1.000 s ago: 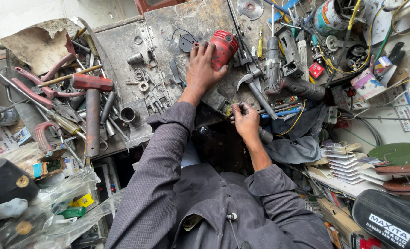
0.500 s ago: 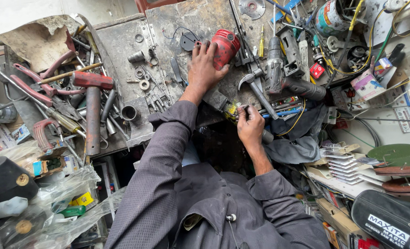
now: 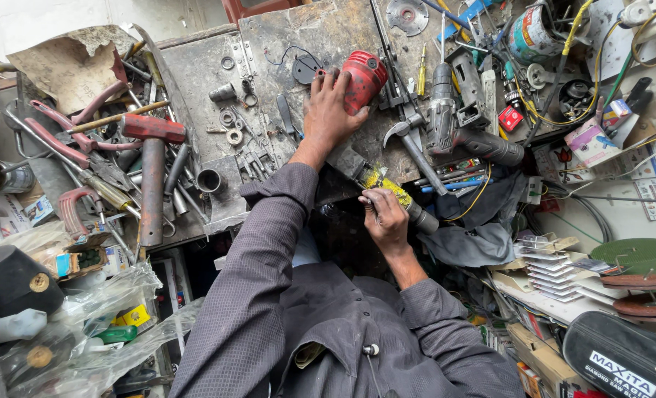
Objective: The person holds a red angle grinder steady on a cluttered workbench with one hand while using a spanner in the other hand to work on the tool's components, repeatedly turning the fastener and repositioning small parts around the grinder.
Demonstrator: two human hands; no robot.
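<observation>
At the front edge of a cluttered metal workbench (image 3: 195,66), the left hand (image 3: 328,110) lies flat, fingers spread against a red cylindrical power-tool body (image 3: 363,77). The right hand (image 3: 385,220) (nearer the person) pinches closed on a yellow-wrapped tool shaft (image 3: 387,188), whose long axis runs diagonally from the red body down to the bench edge.

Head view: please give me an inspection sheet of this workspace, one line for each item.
Surface: worn grey metal workbench, scratched.
Job's things: red cylindrical power-tool body; yellow-wound part.
Clutter: red-headed hammer, pliers, washers, grey drill.
Grippers: left hand rests on the red body; right hand pinches the yellow part.
Cables: yellow wire at the bench's far end.
Surroundings: plastic bags, stacked papers.
</observation>
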